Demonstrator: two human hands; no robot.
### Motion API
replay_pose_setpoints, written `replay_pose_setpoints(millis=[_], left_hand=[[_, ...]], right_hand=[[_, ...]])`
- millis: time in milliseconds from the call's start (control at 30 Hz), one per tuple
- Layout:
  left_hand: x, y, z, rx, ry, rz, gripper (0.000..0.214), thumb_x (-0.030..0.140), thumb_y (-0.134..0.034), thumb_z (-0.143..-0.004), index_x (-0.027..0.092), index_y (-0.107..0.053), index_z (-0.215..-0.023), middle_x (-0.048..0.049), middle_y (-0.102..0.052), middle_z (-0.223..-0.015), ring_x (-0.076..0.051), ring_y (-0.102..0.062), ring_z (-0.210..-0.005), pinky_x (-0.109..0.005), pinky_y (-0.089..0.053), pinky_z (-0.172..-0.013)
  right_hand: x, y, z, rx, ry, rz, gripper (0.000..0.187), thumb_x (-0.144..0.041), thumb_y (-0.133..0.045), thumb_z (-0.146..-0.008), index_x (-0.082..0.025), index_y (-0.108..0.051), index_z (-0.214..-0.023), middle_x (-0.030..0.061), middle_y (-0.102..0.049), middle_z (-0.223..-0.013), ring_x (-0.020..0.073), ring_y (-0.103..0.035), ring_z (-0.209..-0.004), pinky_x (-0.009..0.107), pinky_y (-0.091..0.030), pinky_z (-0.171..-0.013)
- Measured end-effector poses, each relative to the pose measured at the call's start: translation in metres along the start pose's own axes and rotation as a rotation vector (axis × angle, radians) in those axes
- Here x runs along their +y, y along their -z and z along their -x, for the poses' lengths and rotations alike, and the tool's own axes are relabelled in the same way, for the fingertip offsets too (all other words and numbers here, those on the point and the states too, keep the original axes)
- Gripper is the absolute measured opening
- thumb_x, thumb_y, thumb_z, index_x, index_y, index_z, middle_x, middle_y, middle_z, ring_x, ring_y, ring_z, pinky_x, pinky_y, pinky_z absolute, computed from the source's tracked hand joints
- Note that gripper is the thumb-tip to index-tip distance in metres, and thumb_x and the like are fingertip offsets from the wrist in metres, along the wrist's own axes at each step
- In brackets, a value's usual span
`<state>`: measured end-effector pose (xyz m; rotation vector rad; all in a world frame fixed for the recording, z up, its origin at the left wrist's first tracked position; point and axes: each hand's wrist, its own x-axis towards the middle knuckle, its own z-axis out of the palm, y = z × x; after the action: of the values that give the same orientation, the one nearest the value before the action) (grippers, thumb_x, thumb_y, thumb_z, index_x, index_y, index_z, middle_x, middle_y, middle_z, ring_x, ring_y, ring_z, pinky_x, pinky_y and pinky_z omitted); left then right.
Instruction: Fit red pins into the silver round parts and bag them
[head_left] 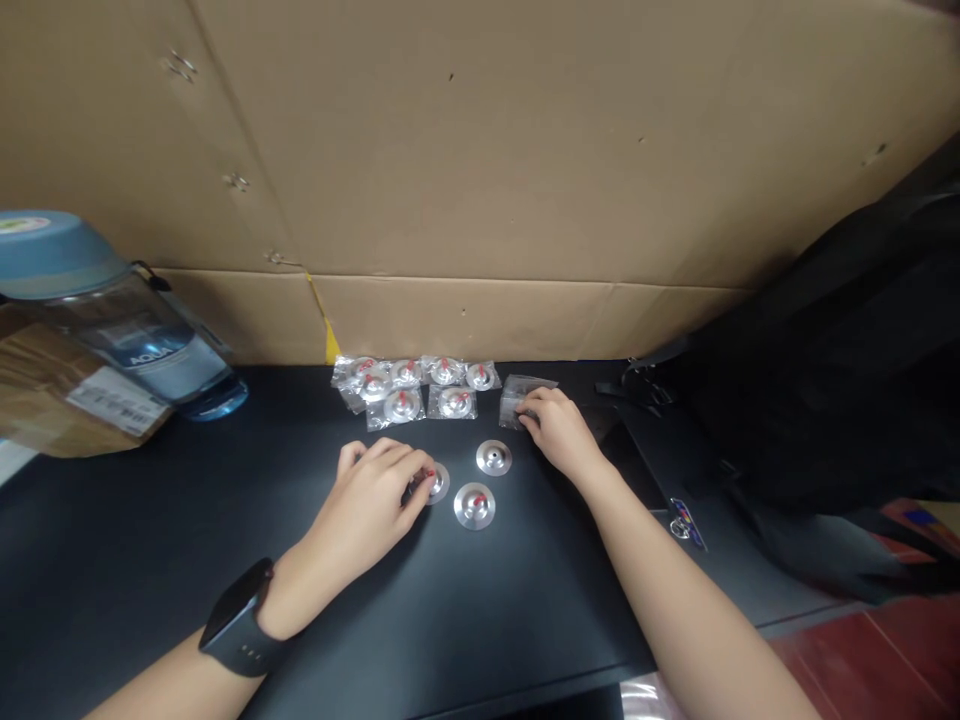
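Observation:
My left hand, with a black watch on its wrist, is closed, thumb and fingertips pinching the red strap of a silver finger cymbal on the dark tabletop. Part of that disc is hidden by the fingers. To its right lie two more discs: a finger cymbal with a red strap and a bare cymbal, its centre hole showing. My right hand reaches to a small pile of clear plastic bags, fingertips closed on the top one.
Several bagged finger cymbals lie in rows by the cardboard wall. At left, a blue-lidded water bottle leans by a brown package. A black bag and a keychain are at right.

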<state>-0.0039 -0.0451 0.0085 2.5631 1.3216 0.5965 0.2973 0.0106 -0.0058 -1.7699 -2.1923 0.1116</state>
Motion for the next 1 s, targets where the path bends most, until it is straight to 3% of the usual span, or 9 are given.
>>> replay_pose_setpoints(millis=[133,200,267,333,400,467,533,767,1000], left_hand=[[-0.001,-0.001,0.001,-0.014,-0.029,-0.006,0.014,0.025,-0.054,-0.101,0.027,-0.067,-0.099,-0.0005,-0.075,-0.099,-0.024,-0.063,-0.096,-0.039,-0.025,-0.082],[-0.001,0.000,0.000,-0.011,-0.027,-0.004,0.014,0.025,-0.053,-0.101,0.026,-0.067,-0.098,-0.0006,-0.075,-0.098,-0.024,-0.063,-0.096,-0.039,-0.025,-0.083],[0.000,0.001,-0.001,-0.015,-0.007,0.014,0.014,0.025,-0.053,-0.101,0.025,-0.066,-0.096,-0.0001,-0.075,-0.098,-0.023,-0.064,-0.095,-0.039,-0.026,-0.083],[0.001,0.002,-0.002,-0.022,0.030,0.045,0.015,0.027,-0.052,-0.102,0.025,-0.065,-0.094,0.0012,-0.075,-0.096,-0.021,-0.065,-0.093,-0.038,-0.026,-0.083],[0.001,0.002,-0.003,-0.022,0.073,0.072,0.016,0.029,-0.052,-0.102,0.025,-0.065,-0.094,0.0029,-0.075,-0.095,-0.020,-0.066,-0.091,-0.038,-0.026,-0.083],[0.001,0.002,-0.003,-0.004,0.108,0.081,0.015,0.030,-0.052,-0.102,0.026,-0.065,-0.096,0.0041,-0.075,-0.094,-0.019,-0.066,-0.089,-0.038,-0.026,-0.084],[0.000,0.001,-0.003,0.014,0.132,0.077,0.014,0.031,-0.053,-0.101,0.027,-0.066,-0.098,0.0043,-0.075,-0.094,-0.019,-0.067,-0.088,-0.037,-0.027,-0.084],[-0.002,0.000,-0.003,0.007,0.145,0.062,0.016,0.035,-0.053,-0.102,0.027,-0.067,-0.101,0.0020,-0.077,-0.096,-0.020,-0.067,-0.089,-0.038,-0.028,-0.085],[-0.002,0.004,-0.003,0.019,0.170,0.056,0.018,0.038,-0.052,-0.103,0.027,-0.066,-0.100,0.0021,-0.077,-0.097,-0.020,-0.067,-0.086,-0.039,-0.028,-0.086]], right_hand=[[-0.006,0.011,0.003,-0.004,-0.033,0.019,0.012,-0.012,-0.066,-0.092,-0.020,-0.074,-0.093,0.0060,-0.074,-0.100,0.0231,-0.066,-0.100,0.033,-0.047,-0.090],[-0.016,0.018,0.008,-0.003,0.027,-0.028,0.008,-0.016,-0.067,-0.094,-0.021,-0.073,-0.095,0.0055,-0.074,-0.098,0.0226,-0.065,-0.098,0.033,-0.047,-0.088],[-0.030,0.024,0.016,-0.103,0.202,-0.172,0.008,-0.023,-0.070,-0.094,-0.022,-0.073,-0.102,0.0042,-0.073,-0.101,0.0194,-0.065,-0.094,0.029,-0.047,-0.085],[-0.044,0.027,0.024,-0.288,0.366,-0.281,0.021,-0.031,-0.077,-0.090,-0.023,-0.073,-0.109,0.0026,-0.072,-0.100,0.0166,-0.065,-0.086,0.026,-0.047,-0.078],[-0.057,0.027,0.032,-0.356,0.431,-0.267,0.015,-0.029,-0.076,-0.091,-0.024,-0.074,-0.104,0.0019,-0.072,-0.098,0.0165,-0.066,-0.086,0.025,-0.046,-0.076],[-0.065,0.027,0.037,-0.348,0.456,-0.216,0.012,-0.022,-0.073,-0.092,-0.025,-0.075,-0.103,0.0018,-0.071,-0.099,0.0177,-0.066,-0.091,0.026,-0.045,-0.078],[-0.071,0.029,0.040,-0.330,0.479,-0.189,0.021,-0.019,-0.072,-0.091,-0.026,-0.073,-0.110,0.0018,-0.071,-0.103,0.0191,-0.066,-0.096,0.027,-0.046,-0.082],[-0.084,0.023,0.043,-0.243,0.446,-0.188,0.030,-0.032,-0.063,-0.100,-0.024,-0.064,-0.129,0.0064,-0.068,-0.109,0.0202,-0.064,-0.096,0.031,-0.049,-0.085],[-0.085,0.012,0.043,-0.228,0.439,-0.227,0.011,-0.021,-0.060,-0.101,-0.023,-0.071,-0.101,0.0046,-0.068,-0.101,0.0189,-0.063,-0.091,0.029,-0.049,-0.081]])
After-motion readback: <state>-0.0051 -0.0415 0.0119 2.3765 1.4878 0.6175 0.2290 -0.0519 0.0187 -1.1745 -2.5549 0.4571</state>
